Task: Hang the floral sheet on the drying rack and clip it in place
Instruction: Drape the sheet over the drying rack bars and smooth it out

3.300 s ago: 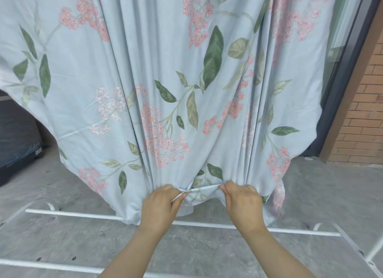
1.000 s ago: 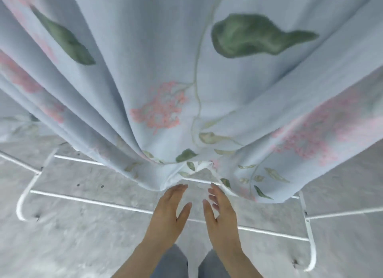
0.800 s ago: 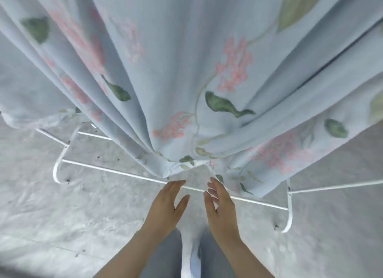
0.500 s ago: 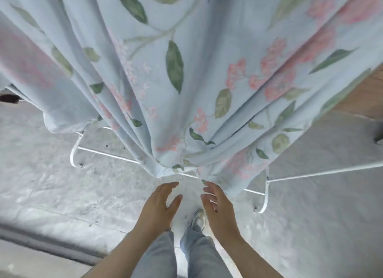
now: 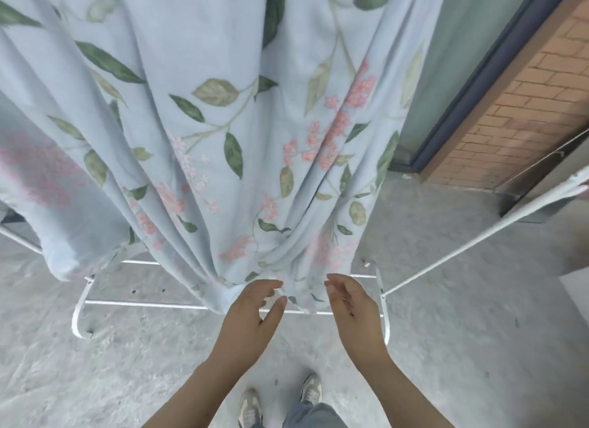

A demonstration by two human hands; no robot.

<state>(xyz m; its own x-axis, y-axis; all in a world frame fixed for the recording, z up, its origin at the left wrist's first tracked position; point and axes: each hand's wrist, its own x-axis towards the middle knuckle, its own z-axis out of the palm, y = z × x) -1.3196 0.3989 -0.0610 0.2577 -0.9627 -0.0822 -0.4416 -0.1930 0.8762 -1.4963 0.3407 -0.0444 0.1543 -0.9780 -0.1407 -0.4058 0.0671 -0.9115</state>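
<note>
The pale blue floral sheet hangs down from above and fills the upper part of the view, its folds gathered to a bunch at the bottom edge. The white drying rack shows only as low floor bars and feet beneath it. My left hand is open, fingers relaxed, fingertips just at the gathered hem. My right hand is open too, a little right of the bunch, holding nothing. No clip is visible.
A slanted white rack bar runs up to the right. A brick wall and dark door frame stand at right. Grey concrete floor lies below, with my shoes close to the rack's base.
Earlier both hands pinched the sheet's hem; they have let go and now hover open just below it. The view has swung right and the hands have spread slightly apart.
</note>
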